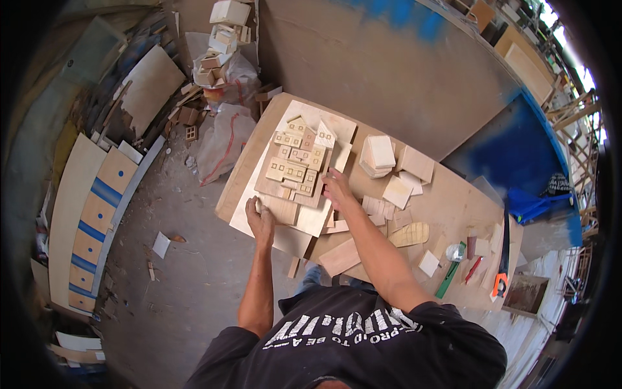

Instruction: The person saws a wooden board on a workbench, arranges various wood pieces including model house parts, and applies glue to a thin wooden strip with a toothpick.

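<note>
"From the head view, any containers?"
"Clear plastic bags [223,139] on the floor; wooden blocks [223,40] heap at one, whether inside I can't tell."
"The wooden house model?"
"On the tabletop [463,204], between hands. Left hand [261,222]: fingers loosely spread. Right hand [338,188]: fingers at its edge, pinch unclear."
"Beyond?"
"Handsaw [505,249], right."

On my feed, a grey, littered, hard floor [194,272] is spreading along the left of a tan wooden worktable [463,201]. Beyond it, I'm seeing a broad, brown, upright sheet panel [350,71] with blue paint streaking its upper edge. A long, pale, blue-striped panel [92,227] is resting at far left. White daylight [565,35] is glaring in at upper right, above a lattice of thin brown sticks [586,117].
</note>
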`<action>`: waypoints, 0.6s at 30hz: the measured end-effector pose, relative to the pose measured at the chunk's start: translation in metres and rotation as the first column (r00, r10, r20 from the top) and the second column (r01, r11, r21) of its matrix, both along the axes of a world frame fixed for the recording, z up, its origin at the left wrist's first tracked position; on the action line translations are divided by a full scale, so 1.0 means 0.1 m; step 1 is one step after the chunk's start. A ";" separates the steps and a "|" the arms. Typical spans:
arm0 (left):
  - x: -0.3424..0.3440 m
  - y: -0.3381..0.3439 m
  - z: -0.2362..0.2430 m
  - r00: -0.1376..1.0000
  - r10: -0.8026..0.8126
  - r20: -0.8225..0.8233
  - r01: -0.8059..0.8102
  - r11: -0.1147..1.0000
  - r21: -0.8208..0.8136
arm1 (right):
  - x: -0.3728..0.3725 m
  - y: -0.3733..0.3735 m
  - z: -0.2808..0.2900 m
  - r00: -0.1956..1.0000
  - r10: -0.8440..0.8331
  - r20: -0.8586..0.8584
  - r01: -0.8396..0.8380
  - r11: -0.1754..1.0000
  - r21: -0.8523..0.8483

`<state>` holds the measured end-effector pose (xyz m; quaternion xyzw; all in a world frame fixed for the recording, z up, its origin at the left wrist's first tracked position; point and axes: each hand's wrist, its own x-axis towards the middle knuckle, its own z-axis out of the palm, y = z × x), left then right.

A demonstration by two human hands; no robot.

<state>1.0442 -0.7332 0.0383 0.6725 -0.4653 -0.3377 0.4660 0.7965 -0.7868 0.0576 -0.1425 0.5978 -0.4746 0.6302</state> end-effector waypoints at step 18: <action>0.22 -0.24 0.22 0.760 0.138 -0.636 -0.086 0.990 0.112 | 0.08 0.56 0.17 0.593 0.249 -0.766 -0.267 0.958 0.105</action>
